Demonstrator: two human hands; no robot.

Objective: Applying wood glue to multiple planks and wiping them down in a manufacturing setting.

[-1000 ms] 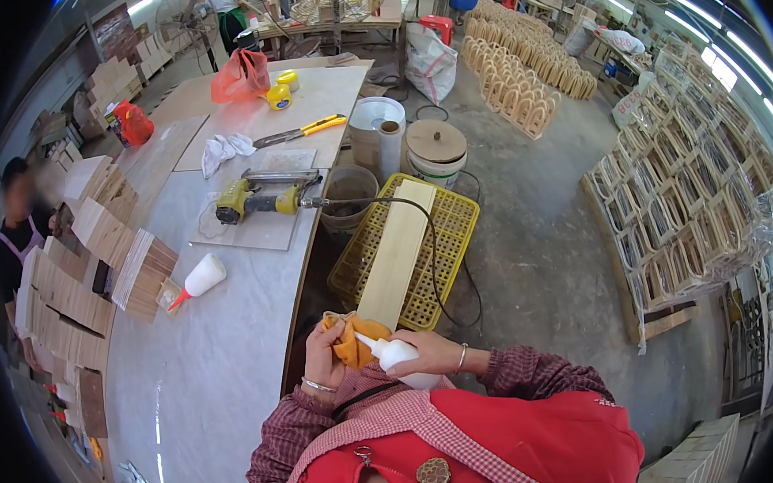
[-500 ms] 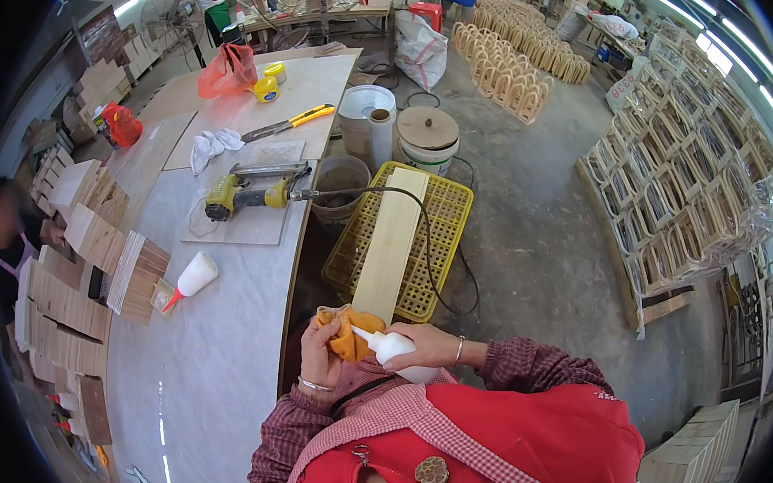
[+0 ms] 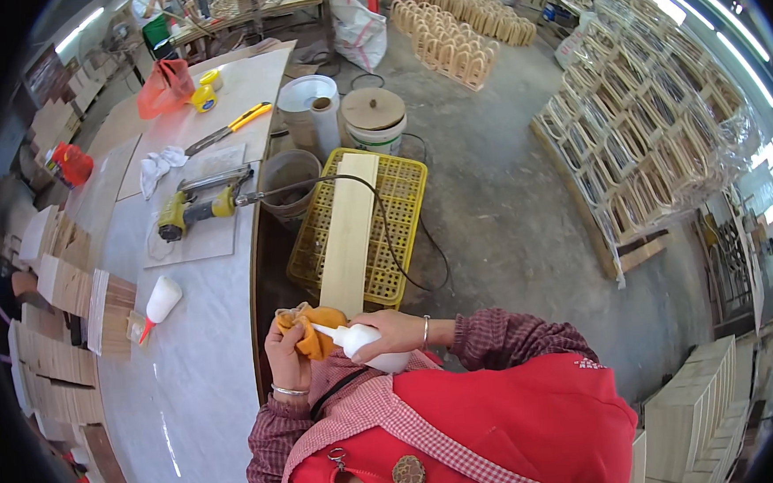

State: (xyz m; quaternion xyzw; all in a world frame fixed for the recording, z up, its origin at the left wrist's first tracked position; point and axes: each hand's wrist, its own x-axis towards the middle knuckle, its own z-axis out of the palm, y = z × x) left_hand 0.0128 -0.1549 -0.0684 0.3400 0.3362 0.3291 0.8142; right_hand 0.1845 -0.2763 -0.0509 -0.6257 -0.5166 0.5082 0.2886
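Gathered in the fingers of my left hand (image 3: 288, 355) is an orange cloth (image 3: 319, 331). My right hand (image 3: 397, 331) is wrapped round a white squeeze bottle (image 3: 366, 344), tilted with its thin nozzle pointing left into the cloth. The nozzle's tip meets the cloth, though its very end is hard to make out. Both hands are close together in front of my red apron. Just beyond them, a long pale wooden board (image 3: 349, 235) lies across a yellow plastic crate (image 3: 399, 205).
On the table (image 3: 207, 341) at left lie a nail gun (image 3: 199, 209) with a hose, a yellow utility knife (image 3: 242, 120), a white rag (image 3: 160, 167) and a red-tipped glue bottle (image 3: 162, 301). Buckets (image 3: 374, 118) stand beyond the crate. Stacked wooden blocks (image 3: 57, 346) line the left edge; a wrapped pallet (image 3: 654, 128) stands right.
My view has turned a little, so the surroundings sit further left and higher. Both hands keep their hold, the bottle's nozzle still at the orange cloth.
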